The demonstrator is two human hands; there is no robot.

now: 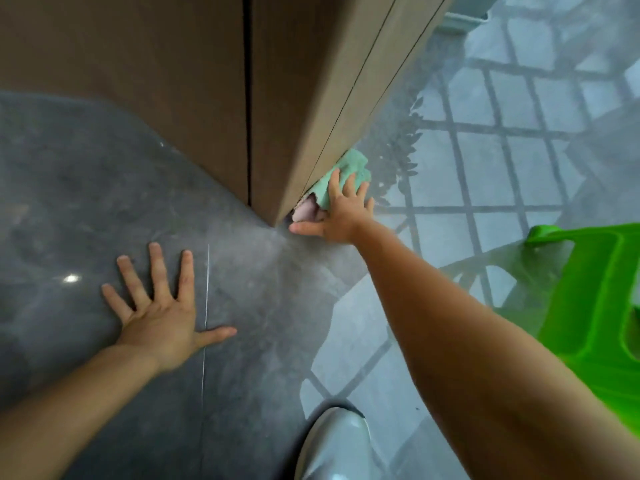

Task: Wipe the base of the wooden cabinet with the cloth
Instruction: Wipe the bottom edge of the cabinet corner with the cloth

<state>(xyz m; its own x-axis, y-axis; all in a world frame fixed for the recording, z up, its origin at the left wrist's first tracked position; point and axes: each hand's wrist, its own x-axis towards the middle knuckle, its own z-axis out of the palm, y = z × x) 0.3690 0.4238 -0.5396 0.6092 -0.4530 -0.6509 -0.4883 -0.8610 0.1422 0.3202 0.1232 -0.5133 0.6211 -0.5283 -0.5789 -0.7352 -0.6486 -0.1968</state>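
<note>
The brown wooden cabinet (194, 98) rises from the glossy grey floor, its corner near the middle of the view. A mint-green cloth (349, 168), with a pinkish part showing under it, is pressed against the bottom of the cabinet's right side. My right hand (341, 213) lies flat on the cloth, fingers spread, thumb on the floor by the corner. Spread flat on the floor to the left of the corner is my left hand (162, 306), palm down and holding nothing.
A bright green plastic stool (595, 306) stands at the right, close to my right forearm. A grey shoe tip (337, 441) shows at the bottom centre. The polished floor (86, 188) reflects a window grid on the right.
</note>
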